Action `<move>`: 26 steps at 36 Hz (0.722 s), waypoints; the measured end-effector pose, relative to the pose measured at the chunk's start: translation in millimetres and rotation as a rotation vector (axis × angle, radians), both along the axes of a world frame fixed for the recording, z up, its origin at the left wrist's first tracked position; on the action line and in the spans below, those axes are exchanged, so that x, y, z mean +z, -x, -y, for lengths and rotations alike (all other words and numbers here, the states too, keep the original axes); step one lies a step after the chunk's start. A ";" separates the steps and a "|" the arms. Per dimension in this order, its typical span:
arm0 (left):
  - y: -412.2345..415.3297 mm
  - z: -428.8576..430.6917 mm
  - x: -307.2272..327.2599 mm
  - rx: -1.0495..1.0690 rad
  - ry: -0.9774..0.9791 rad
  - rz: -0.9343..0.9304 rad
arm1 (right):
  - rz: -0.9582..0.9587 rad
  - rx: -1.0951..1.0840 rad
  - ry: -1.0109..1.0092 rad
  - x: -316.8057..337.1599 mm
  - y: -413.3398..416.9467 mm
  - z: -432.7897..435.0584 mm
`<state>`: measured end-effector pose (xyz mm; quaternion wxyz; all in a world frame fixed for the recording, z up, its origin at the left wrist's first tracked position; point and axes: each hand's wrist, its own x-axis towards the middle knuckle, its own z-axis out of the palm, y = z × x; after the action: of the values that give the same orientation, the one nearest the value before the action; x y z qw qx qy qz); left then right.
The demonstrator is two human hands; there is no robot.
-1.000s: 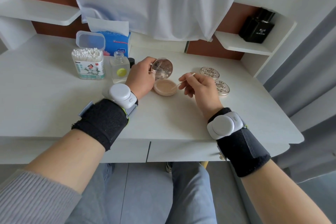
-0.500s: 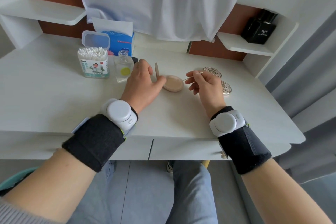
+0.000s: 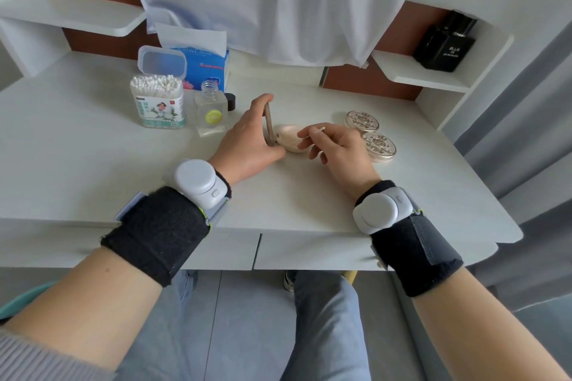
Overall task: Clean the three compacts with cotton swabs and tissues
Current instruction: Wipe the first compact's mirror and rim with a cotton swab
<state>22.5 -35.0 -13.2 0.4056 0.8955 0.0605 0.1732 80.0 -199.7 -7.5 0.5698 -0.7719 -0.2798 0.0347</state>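
Observation:
An open compact (image 3: 288,140) with a beige powder pan lies on the white table (image 3: 93,164), its lid standing upright. My left hand (image 3: 250,139) grips that lid, forefinger over the top edge and thumb at the base. My right hand (image 3: 337,147) pinches a cotton swab (image 3: 314,132) just above the right side of the pan. Two closed silver compacts, one (image 3: 362,121) behind the other (image 3: 379,146), lie just right of my right hand. A box of cotton swabs (image 3: 158,102) with its lid up and a blue tissue pack (image 3: 202,63) stand at the back left.
A small clear glass bottle (image 3: 211,113) with a yellow label stands uncapped by the swab box, a black cap (image 3: 230,101) behind it. A black perfume bottle (image 3: 445,42) sits on the right shelf. A white cloth (image 3: 278,0) hangs over the back. Table drawers face my knees.
The compact came down from my left hand's raised hold onto the table, lid now edge-on. My right hand with the swab moved left, closer over the pan.

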 end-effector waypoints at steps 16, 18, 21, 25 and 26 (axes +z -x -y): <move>-1.0 -0.9 -0.8 0.021 -0.039 0.033 | -0.070 -0.250 0.030 -1.5 -11.7 5.4; -0.7 -0.8 -0.4 0.023 -0.037 0.028 | -0.078 -0.302 0.013 -1.5 -14.2 6.8; -0.2 -0.7 0.8 0.028 -0.044 0.019 | -0.089 -0.345 0.005 -1.3 -16.4 7.9; 0.3 -0.2 1.4 0.020 -0.043 0.020 | -0.090 -0.330 -0.001 -2.6 -17.9 7.7; 0.3 -0.4 1.3 0.019 -0.039 0.020 | -0.088 -0.324 -0.007 -2.5 -17.8 7.6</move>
<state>22.2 -34.6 -11.9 0.3868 0.9008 0.0615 0.1873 97.8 -207.3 -10.0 0.5821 -0.8028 -0.1266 -0.0249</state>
